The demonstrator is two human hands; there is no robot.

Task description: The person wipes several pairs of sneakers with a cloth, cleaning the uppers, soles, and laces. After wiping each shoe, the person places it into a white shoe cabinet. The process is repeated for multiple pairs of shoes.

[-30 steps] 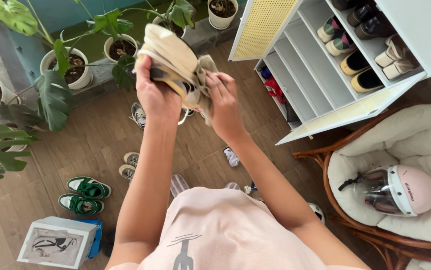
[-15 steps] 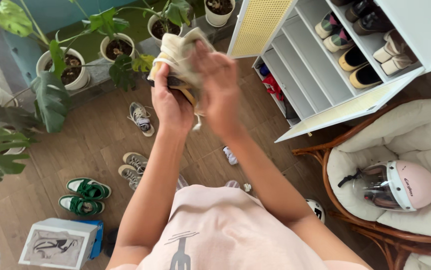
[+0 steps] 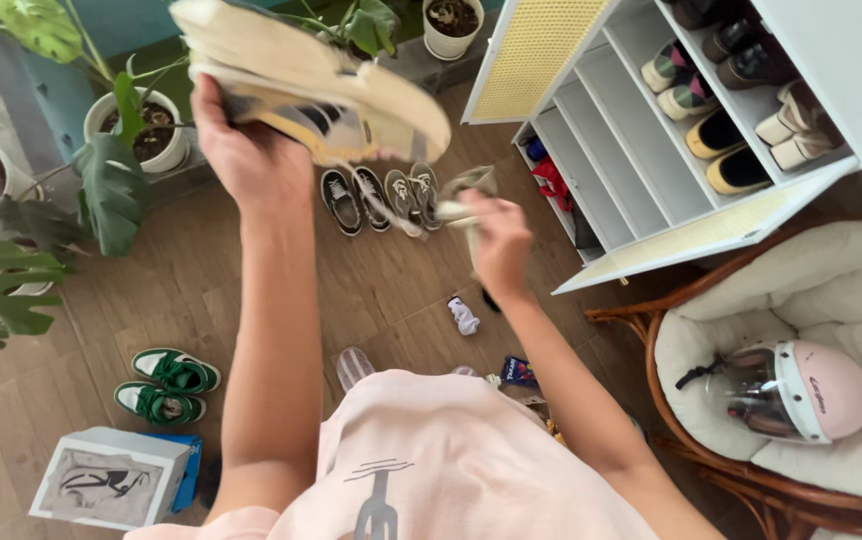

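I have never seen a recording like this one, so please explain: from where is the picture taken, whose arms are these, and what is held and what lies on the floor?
There is no machine here. A camera on a person's head looks down, so the two bare arms are that person's own.

The left hand holds up a cream and yellow shoe, sole up, its lace hanging down. The right hand grips a crumpled pale cloth, apart from the shoe.

On the wooden floor lie a green and white pair of sneakers, a row of dark sneakers and a shoebox. Potted plants stand at the left. At the right, an open white shoe cabinet holds shoes, and a pink helmet rests on a cushioned rattan chair.
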